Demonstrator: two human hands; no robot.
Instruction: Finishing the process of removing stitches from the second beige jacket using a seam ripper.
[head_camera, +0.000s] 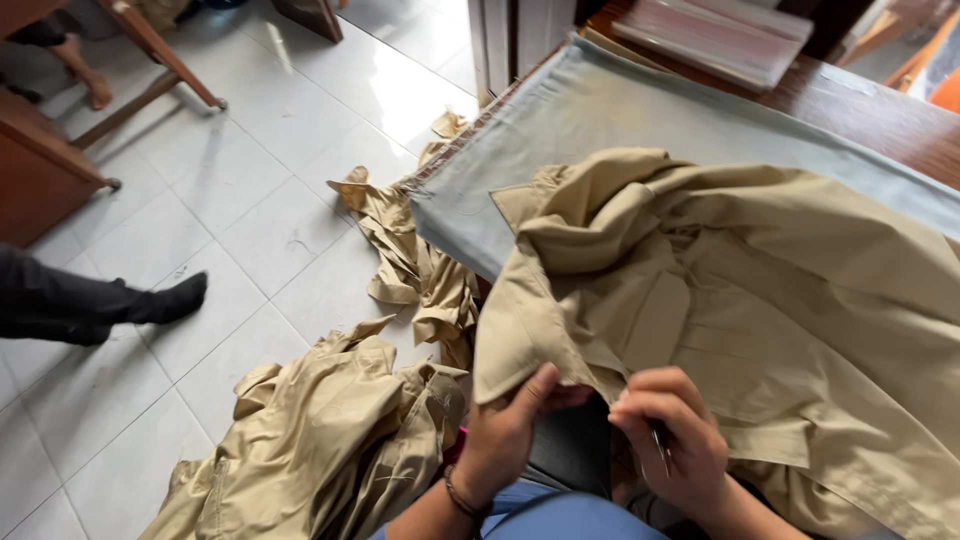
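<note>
A khaki garment (760, 290) lies crumpled over a grey-blue cloth (620, 120) that covers a wooden table. My left hand (505, 430) pinches the garment's near edge between thumb and fingers; a dark band circles that wrist. My right hand (670, 435) grips the same edge a little to the right and also holds a thin dark tool, too small to identify. Both hands sit close together over my lap at the bottom of the view.
More khaki fabric (320, 440) lies heaped on the white tiled floor at lower left, with scraps (410, 260) trailing up beside the table. Another person's dark-socked foot (150, 300) rests at left. Wooden furniture legs (160, 60) stand at the upper left. A book (720, 35) lies on the table's far end.
</note>
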